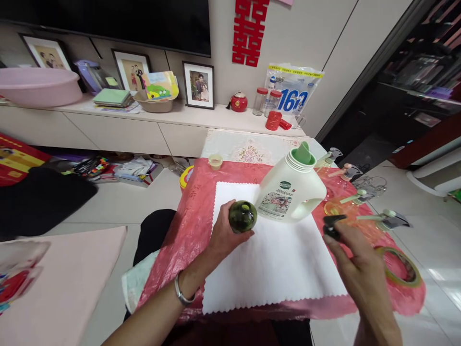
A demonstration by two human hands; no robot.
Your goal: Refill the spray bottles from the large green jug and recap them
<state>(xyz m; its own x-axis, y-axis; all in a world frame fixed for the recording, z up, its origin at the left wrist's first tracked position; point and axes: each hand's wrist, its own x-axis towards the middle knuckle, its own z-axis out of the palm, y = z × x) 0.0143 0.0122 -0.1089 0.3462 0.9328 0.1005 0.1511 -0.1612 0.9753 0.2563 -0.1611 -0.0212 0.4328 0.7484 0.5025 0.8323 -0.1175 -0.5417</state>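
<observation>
Fingers of the left hand (225,235) are gripping a dark green round glass bottle (242,216). The right hand (355,257) is pinching a small black cap (332,227) beside the white plastic jug (292,190).

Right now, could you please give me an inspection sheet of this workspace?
Surface: white cloth over a red plastic sheet.
Job's things: dark green bottle upright, open-topped; white jug behind it.
Clutter: spray heads, tape roll, small cup.
Grippers: left hand grips the bottle; right hand pinches a black cap.
Cables: nothing seen.
Surroundings: sideboard with framed photos, pink basin, jars.
</observation>
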